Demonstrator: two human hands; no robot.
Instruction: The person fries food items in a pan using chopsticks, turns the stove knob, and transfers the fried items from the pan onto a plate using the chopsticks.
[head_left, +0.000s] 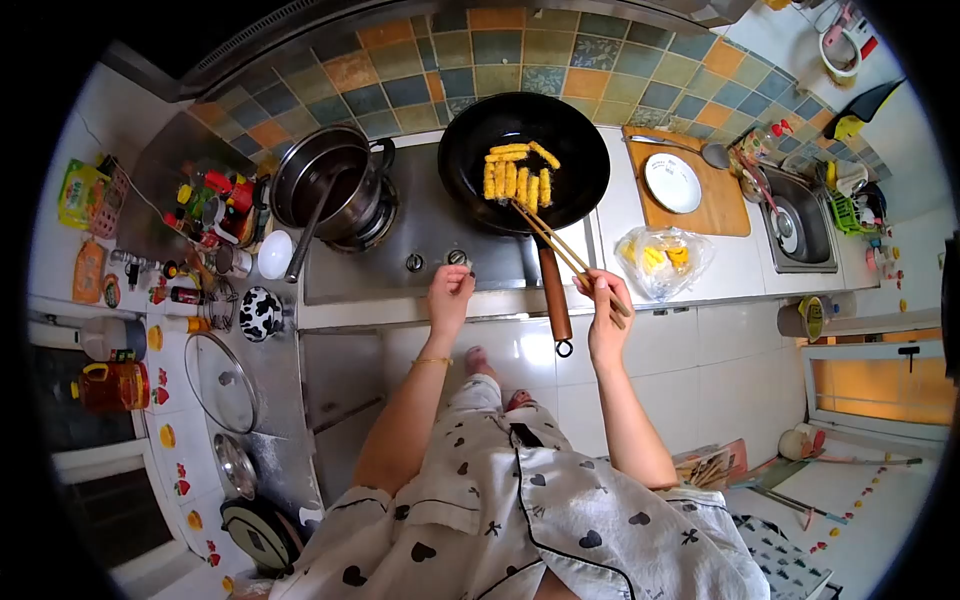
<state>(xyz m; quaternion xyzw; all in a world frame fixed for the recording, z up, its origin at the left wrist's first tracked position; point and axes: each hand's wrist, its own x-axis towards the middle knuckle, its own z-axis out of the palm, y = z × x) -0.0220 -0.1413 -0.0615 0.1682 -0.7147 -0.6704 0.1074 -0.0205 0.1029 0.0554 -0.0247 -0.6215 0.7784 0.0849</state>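
Wok [578,140], upper centre: golden strips [510,182]. Clear bag [693,275], right of centre: yellow pieces [655,258]. Right hand [605,305]: fingers pinch chopsticks [571,258], tips at strips. Left hand [450,292]: curled by knob [457,257], grip unclear.

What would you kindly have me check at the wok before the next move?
1. Chopsticks secure: ok, in the right hand, tips at the yellow sticks.
2. Sticks inside the wok: ok.
3. Wok handle within the counter edge: not ok, it juts past it.
4. Left hand touching the stove knob: cannot tell, though it is close.
5. Flame under the wok: cannot tell, hidden.
6. Plate on the cutting board: ok.
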